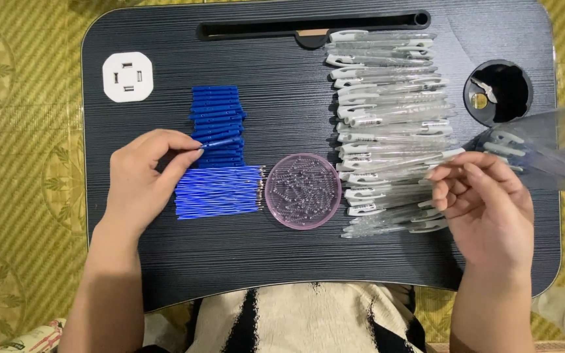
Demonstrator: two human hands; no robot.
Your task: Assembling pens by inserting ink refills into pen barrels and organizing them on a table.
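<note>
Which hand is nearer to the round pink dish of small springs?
Left hand, at its left past the blue refills. The right hand is farther from the pink dish, beyond the clear pens.

A black lap table (282, 261) with fine horizontal grain carries bright blue pen parts (217, 124), blue-and-white striped refills (217, 191), a pink translucent dish (303, 191), clear barrels with white clips (387, 124) and a white square socket (127, 77), over yellow-green patterned cloth (21, 163).
</note>
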